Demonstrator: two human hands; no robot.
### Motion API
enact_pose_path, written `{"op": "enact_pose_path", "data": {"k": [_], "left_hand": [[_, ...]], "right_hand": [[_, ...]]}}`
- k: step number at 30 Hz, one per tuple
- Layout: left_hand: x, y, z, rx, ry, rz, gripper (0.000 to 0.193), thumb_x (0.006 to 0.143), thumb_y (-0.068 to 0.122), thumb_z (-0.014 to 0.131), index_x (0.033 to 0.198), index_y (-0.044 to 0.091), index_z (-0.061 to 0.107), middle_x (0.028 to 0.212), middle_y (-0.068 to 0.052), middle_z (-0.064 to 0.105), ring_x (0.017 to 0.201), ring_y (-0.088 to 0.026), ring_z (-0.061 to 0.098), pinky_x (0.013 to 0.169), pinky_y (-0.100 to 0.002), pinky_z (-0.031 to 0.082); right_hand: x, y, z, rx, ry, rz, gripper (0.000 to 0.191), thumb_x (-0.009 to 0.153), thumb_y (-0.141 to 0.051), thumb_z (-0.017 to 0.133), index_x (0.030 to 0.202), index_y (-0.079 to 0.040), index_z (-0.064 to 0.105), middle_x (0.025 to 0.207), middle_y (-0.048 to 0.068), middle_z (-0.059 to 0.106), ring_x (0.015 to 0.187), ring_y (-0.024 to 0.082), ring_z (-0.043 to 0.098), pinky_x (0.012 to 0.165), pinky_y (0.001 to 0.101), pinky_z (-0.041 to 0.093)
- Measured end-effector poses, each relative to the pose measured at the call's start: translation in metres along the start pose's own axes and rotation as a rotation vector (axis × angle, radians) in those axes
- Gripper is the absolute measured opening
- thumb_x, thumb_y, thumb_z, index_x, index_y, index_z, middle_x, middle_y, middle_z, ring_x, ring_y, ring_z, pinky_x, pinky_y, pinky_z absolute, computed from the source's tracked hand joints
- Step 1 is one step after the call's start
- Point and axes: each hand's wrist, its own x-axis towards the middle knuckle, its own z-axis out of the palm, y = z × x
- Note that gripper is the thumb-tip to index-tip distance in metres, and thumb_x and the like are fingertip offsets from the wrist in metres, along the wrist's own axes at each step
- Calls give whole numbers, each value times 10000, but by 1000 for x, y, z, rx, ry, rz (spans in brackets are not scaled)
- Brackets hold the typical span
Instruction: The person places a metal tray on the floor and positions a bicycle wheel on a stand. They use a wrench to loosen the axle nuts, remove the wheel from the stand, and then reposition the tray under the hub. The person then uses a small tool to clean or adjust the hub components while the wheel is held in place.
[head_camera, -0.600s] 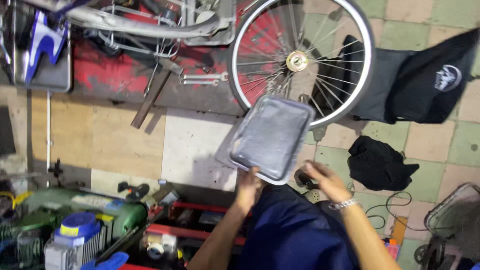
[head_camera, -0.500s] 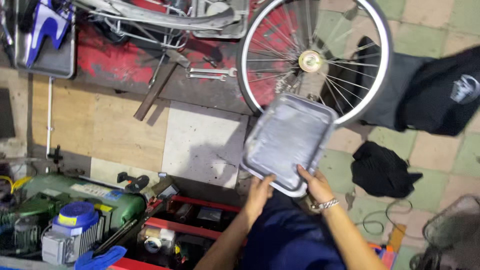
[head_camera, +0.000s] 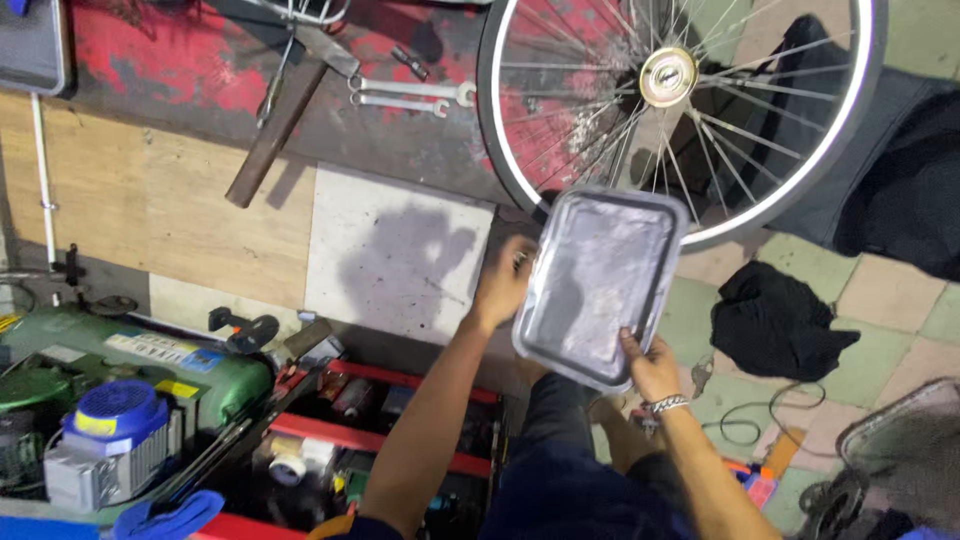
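Rectangular grey metal tray with rounded corners (head_camera: 600, 285) sits centre-right of the frame, held off the floor, long axis running from lower left up to upper right, open face tilted toward the camera. Right hand (head_camera: 652, 366) pinches the tray's lower right rim, thumb over the lip, fingers hidden behind. Left hand (head_camera: 503, 282) is at the tray's left long edge, touching or just beside it; blurred, so cannot tell whether it grips. Tray looks dull, scuffed, empty, with a raised rim. Silver-rimmed bicycle wheel (head_camera: 680, 105) is directly behind the top edge; black cloth (head_camera: 775, 320) lies on the floor to the right.
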Motion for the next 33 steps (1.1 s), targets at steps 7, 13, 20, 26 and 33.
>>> {"op": "enact_pose_path", "data": {"k": [7,13,20,26,33], "left_hand": [[-3,-25,-2,179,329,182,395,945,224,700,1284,36,621,1078,-167,704,950,-291,707,836,-395,563],[-8,-119,-52,-111,531,-354,402,913,175,748,1240,-26,628,1017,-106,721,884,-216,677,780,-353,534],[11,-181,-90,-814,644,-399,332,949,38,669,1255,-71,606,921,-96,682,680,-167,620,592,-332,522],[41,-202,-132,-604,746,-380,359,943,50,659,1264,-93,583,921,-85,672,672,-144,634,544,-324,550],[97,-193,-172,-713,777,-371,486,896,20,705,1334,-30,500,1061,-108,662,790,-162,622,631,-332,542]], "right_hand": [[68,-48,64,83,-232,81,370,1014,-332,716,1155,6,767,904,126,720,781,202,552,700,390,430],[130,-105,155,161,-417,-30,343,966,-321,710,1126,-21,748,1001,60,768,866,123,675,787,308,540],[162,-137,226,-272,-521,-150,523,975,-431,701,1290,-21,626,1130,114,729,973,157,684,842,316,544],[157,-119,213,-481,-495,-16,521,986,-442,644,1344,-63,636,1124,122,775,917,209,746,799,320,558],[150,-60,152,-325,-412,221,427,957,-341,649,1231,-18,699,1039,151,803,836,225,764,718,356,609]]}}
